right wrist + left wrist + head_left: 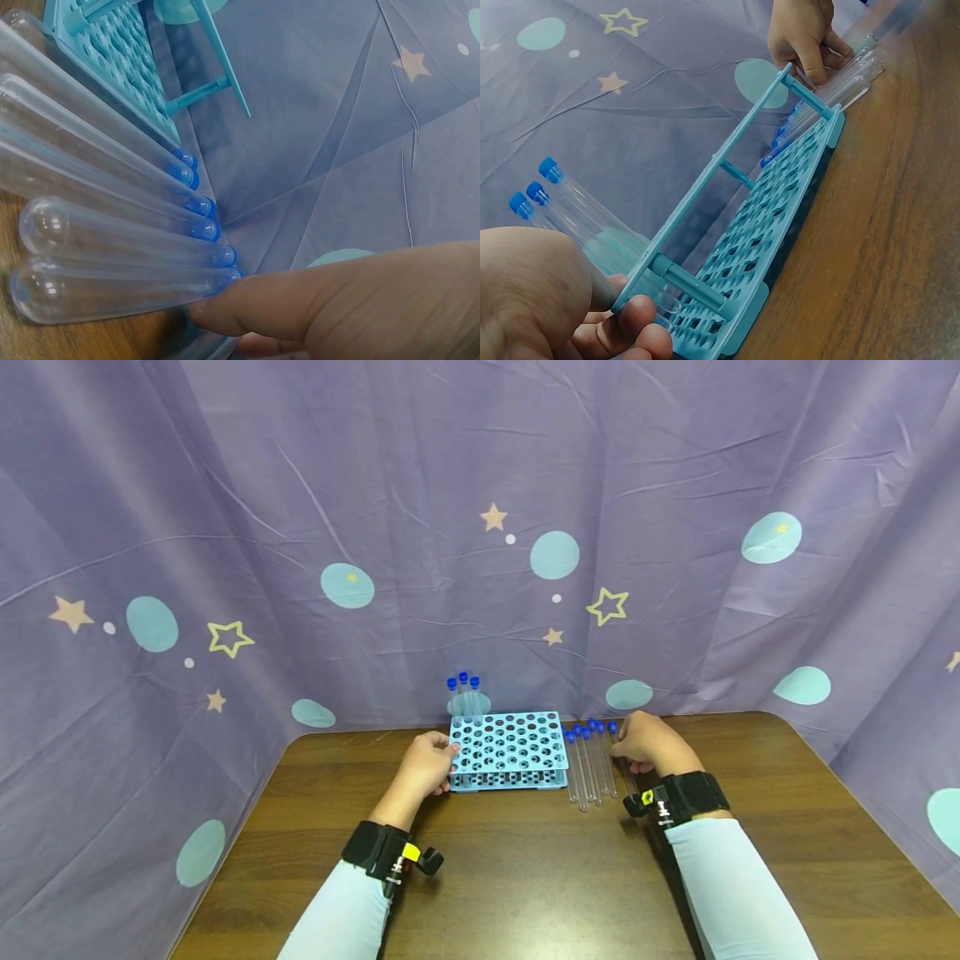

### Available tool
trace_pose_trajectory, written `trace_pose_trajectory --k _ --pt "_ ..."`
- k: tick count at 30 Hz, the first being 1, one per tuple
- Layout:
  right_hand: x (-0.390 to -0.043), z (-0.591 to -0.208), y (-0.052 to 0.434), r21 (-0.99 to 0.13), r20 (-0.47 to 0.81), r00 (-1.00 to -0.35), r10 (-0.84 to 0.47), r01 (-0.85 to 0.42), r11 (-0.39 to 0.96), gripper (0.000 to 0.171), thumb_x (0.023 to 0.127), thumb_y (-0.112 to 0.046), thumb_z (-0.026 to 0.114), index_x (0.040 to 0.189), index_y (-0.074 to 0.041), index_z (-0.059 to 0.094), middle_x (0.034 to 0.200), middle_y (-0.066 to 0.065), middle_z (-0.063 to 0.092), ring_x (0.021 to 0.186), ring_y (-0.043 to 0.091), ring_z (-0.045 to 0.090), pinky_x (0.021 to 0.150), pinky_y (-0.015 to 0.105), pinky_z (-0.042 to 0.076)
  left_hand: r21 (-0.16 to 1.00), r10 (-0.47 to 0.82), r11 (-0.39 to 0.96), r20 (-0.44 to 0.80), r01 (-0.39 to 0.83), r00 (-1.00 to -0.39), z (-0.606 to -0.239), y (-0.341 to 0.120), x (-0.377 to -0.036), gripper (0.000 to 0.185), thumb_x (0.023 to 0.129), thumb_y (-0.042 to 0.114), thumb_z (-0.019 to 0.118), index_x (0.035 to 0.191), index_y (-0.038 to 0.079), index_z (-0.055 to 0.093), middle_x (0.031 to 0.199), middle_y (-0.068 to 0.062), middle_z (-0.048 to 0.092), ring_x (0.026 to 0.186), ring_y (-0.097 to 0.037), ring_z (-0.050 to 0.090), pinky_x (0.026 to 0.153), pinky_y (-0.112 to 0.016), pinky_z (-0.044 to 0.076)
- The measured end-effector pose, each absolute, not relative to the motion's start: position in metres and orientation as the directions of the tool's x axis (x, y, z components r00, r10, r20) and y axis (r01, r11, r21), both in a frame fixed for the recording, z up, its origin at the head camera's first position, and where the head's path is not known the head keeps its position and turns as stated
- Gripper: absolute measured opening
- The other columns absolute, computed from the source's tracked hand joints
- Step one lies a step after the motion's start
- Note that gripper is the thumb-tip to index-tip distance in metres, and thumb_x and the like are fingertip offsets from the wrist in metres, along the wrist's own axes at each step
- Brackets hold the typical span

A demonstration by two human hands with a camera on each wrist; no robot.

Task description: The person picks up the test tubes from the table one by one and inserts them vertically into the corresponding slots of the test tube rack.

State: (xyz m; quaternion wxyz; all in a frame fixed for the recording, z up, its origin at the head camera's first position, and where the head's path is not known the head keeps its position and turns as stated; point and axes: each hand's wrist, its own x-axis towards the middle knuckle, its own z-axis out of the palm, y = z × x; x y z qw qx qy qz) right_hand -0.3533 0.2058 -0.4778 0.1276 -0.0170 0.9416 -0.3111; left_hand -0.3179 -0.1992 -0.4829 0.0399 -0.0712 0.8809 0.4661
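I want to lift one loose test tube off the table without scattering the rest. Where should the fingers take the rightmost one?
Probably at the blue cap end of the rightmost test tube, coming from the right, where the right hand already rests. The tubes lie side by side, touching, so only its outer flank is free; the rack blocks the left.

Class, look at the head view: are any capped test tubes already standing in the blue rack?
Yes: three blue-capped tubes stand upright at the far left corner of the rack.
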Motion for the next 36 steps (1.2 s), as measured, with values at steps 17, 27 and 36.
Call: trace_pose_trajectory --k 17,27,36 --pt "-0.352 -0.472 0.208 -0.542 -0.169 -0.982 -0.09 0.016 0.84 0.026 0.099 -0.02 0.077 0.112 -0.002 0.065 0.074 0.01 0.074 0.064 0.022 0.076 0.056 0.034 0.061 0.814 -0.094 0.556 -0.137 -0.166 -0.986 -0.482 -0.199 -0.318 0.035 0.116 0.024 0.066 0.141 0.0 0.068 0.079 -0.011 0.072 0.046 -0.017 0.058 0.044 -0.027 0.051" --pt "-0.353 -0.464 0.21 -0.512 -0.112 -0.991 -0.068 -0.001 0.859 0.021 0.1 -0.024 0.073 0.108 -0.006 0.064 0.07 0.005 0.072 0.061 0.019 0.067 0.058 0.034 0.052 0.81 -0.094 0.561 -0.144 -0.171 -0.985 -0.482 -0.199 -0.318 0.036 0.117 0.025 0.065 0.142 0.001 0.067 0.082 -0.011 0.072 0.047 -0.017 0.059 0.045 -0.028 0.052" --pt "-0.35 -0.456 0.209 -0.529 -0.086 -0.994 -0.064 -0.008 0.848 0.022 0.103 -0.023 0.072 0.109 -0.004 0.065 0.076 0.009 0.078 0.063 0.021 0.071 0.059 0.035 0.054 0.807 -0.094 0.567 -0.135 -0.164 -0.986 -0.481 -0.199 -0.317 0.035 0.117 0.024 0.065 0.142 0.001 0.067 0.081 -0.011 0.071 0.047 -0.017 0.058 0.045 -0.028 0.052"
